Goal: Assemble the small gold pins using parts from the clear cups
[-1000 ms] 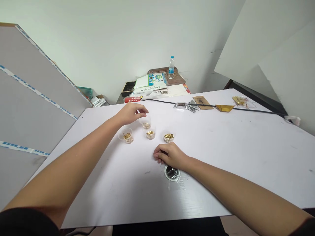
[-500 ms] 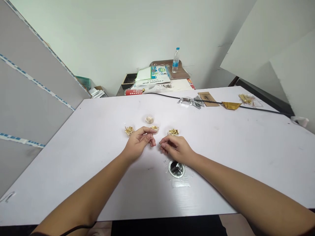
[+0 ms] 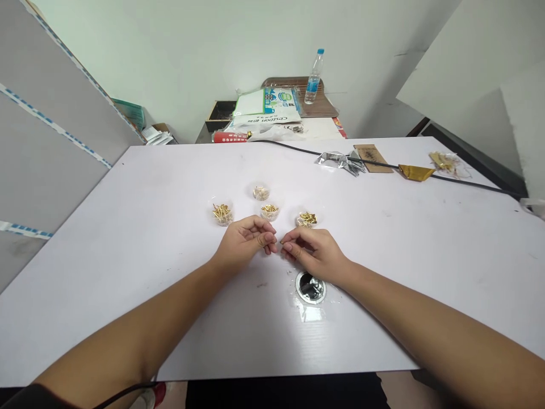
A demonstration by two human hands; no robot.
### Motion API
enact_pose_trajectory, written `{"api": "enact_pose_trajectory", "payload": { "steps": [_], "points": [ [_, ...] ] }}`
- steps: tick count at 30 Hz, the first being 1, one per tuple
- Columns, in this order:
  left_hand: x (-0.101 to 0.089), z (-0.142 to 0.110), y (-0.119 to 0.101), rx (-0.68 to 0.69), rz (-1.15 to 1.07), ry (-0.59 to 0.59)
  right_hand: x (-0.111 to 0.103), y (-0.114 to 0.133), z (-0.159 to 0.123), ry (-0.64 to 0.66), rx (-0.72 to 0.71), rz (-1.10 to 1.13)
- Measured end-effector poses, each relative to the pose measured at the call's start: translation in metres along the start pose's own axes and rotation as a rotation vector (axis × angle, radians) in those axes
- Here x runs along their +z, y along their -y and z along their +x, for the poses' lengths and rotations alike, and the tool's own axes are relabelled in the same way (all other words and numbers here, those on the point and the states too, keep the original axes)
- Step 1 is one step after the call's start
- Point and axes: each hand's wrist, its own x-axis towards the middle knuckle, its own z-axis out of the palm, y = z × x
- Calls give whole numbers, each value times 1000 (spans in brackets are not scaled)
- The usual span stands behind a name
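- Left hand [image 3: 244, 241] and right hand [image 3: 313, 253] meet fingertip to fingertip on the white table [image 3: 404, 250], just in front of the cups.
- Both hands have fingers curled in and pinched together. A tiny part [image 3: 281, 242] sits at the junction; too small to tell what it is, or which hand actually grips it.
- Four small clear cups hold gold parts, all upright on the table:
  - left cup [image 3: 222, 214], beyond the left hand, a little to its left
  - middle cup [image 3: 269, 211], just beyond the left fingertips
  - far cup [image 3: 260, 192], behind the middle cup
  - right cup [image 3: 307, 218], just beyond the right hand, close to its knuckles
- Round dish of dark parts [image 3: 310, 287] sits just beside the right wrist, on the near side.
- Black cable [image 3: 468, 182] runs across the far side of the table; foil scraps [image 3: 340, 162], a brown card [image 3: 372, 157] and a gold tray [image 3: 415, 172] lie along it, well apart from the hands.
- Water bottle [image 3: 314, 76] stands on a cluttered stand behind the table.
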Motion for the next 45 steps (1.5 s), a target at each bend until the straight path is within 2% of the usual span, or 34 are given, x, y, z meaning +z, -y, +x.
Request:
{"api": "enact_pose_trajectory", "payload": {
  "steps": [7,11,15,18,23,30,39,45],
  "points": [
    [-3,-1,4,10,-32,75,-1,0,0,12,-10,-25],
    [-2,-1,3,-8,-25,73,-1,1,0,8,-22,-43],
    [1,-2,0,35,-25,101,-1,2,0,-7,-32,-74],
    [3,-3,-3,26,-16,67,-1,1,0,-9,-21,-60],
    [3,-5,-6,-27,86,44,-1,0,1,-34,-6,-62],
    [3,-5,-4,40,163,39,0,-4,0,-73,-11,-95],
    [5,-8,-6,-22,247,26,-1,-2,0,-52,-22,-222],
    [3,-8,-3,-25,335,68,0,-1,0,-32,-43,-258]
  ]
}}
